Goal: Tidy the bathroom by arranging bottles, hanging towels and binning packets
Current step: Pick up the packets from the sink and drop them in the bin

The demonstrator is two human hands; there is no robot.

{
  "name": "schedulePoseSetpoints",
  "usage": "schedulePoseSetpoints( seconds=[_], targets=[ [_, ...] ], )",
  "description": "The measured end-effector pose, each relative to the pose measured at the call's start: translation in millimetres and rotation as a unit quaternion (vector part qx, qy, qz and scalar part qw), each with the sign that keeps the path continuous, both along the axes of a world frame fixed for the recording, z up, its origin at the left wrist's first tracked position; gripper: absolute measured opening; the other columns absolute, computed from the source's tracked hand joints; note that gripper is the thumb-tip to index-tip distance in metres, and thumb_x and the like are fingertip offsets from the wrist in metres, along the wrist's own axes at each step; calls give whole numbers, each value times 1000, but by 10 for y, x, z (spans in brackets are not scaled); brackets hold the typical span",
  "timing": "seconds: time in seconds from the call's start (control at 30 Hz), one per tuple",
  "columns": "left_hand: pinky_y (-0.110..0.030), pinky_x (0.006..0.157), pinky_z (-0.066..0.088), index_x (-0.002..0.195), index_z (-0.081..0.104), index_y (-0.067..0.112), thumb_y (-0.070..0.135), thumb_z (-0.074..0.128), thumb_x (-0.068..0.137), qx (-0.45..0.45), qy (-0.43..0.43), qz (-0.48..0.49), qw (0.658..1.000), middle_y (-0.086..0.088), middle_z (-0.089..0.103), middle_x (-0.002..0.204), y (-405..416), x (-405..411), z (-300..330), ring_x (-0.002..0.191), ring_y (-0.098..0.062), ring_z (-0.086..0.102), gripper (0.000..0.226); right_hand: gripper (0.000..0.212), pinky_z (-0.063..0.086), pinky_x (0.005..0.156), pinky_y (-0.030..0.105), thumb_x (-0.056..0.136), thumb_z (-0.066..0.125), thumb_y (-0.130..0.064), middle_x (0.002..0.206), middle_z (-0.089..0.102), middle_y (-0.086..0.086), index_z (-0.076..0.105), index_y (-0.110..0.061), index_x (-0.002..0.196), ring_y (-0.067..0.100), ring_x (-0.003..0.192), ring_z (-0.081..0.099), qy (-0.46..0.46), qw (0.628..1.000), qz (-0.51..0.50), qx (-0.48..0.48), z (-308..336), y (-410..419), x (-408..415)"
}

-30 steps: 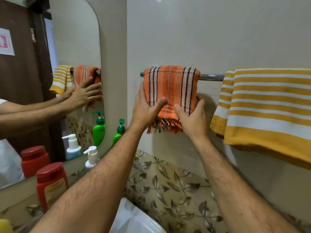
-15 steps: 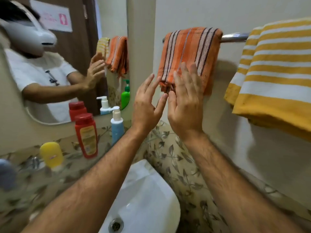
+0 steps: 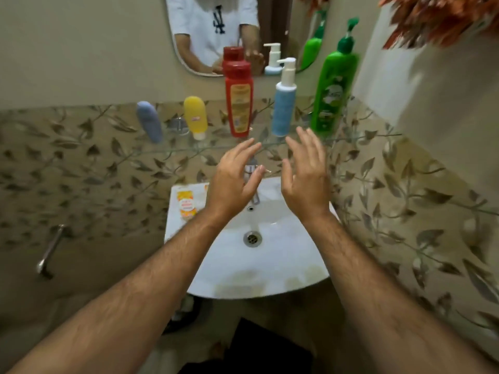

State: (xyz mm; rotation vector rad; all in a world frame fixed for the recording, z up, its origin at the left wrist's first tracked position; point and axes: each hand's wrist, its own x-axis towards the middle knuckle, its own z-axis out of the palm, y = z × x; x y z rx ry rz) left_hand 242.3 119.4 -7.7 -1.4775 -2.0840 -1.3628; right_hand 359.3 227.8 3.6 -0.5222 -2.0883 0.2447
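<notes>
left hand [image 3: 232, 182] and right hand [image 3: 306, 179], fingers spread and empty, above the basin [image 3: 270, 265]; bottles at 12 o'clock, red bottle [image 3: 239, 98] tallest; packet [image 3: 186, 206] at 9 o'clock.

Both of my hands hover empty, fingers spread, over the back of the sink [image 3: 283, 265]: left hand [image 3: 233, 182], right hand [image 3: 306, 179], a gap between them. Glass shelf [image 3: 167, 150] ahead carries a row: blue tube [image 3: 149, 121], yellow tube [image 3: 195, 117], red bottle [image 3: 239, 99], blue pump bottle [image 3: 283, 106], green pump bottle [image 3: 333, 87]. Gaps between bottles look narrow. Shelf's left end is bare. An orange packet [image 3: 186, 205] occupies the sink's back left corner. Orange towel fringe [image 3: 437, 20] overhangs at upper right.
</notes>
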Motion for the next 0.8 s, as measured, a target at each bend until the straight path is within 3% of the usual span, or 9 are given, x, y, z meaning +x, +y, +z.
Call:
schedulePoseSetpoints(
  seconds=[0.2, 0.4, 0.53, 0.7, 0.8],
  targets=[
    [-37, 108, 41, 135, 59, 12, 25, 62, 94, -90, -46, 105, 989, -6, 56, 143, -601, -239, -674, 133, -20, 48, 43, 48, 40, 107, 49, 90, 64, -19, 149, 44, 18, 55, -7, 135, 37, 137, 40, -172, 979, 44, -100, -766, -237, -228],
    [-41, 113, 36, 142, 52, 15, 26, 63, 94, -230, -98, 172, 953, -6, 49, 150, -1068, -668, -1262, 139, -25, 44, 51, 69, 36, 107, 45, 94, 55, -50, 161, 24, 9, 33, -19, 151, 32, 141, 31, -368, 910, 74, -177, -1362, -377, -697],
    [-39, 110, 34, 146, 48, 17, 32, 65, 93, -296, -107, 176, 933, -7, 45, 152, -1200, -1027, -1511, 138, -27, 43, 57, 71, 38, 105, 45, 91, 60, -44, 158, 28, 10, 32, -17, 151, 34, 139, 34, -426, 881, 77, -193, -1598, -459, -1063],
    [-41, 114, 28, 153, 33, 25, 47, 70, 85, -389, -125, 148, 900, -3, 30, 161, -1145, -1554, -1721, 146, -25, 29, 80, 73, 40, 106, 44, 87, 69, -35, 156, 31, 14, 34, -16, 149, 35, 137, 37, -478, 856, 57, -190, -1728, -464, -1565],
    [-40, 114, 28, 154, 31, 24, 48, 74, 82, -424, -81, 119, 894, -5, 28, 161, -1027, -1830, -1809, 146, -25, 27, 87, 72, 43, 102, 43, 84, 71, -28, 152, 35, 14, 37, -16, 146, 36, 131, 43, -496, 851, 41, -169, -1777, -415, -1833]
  ],
)
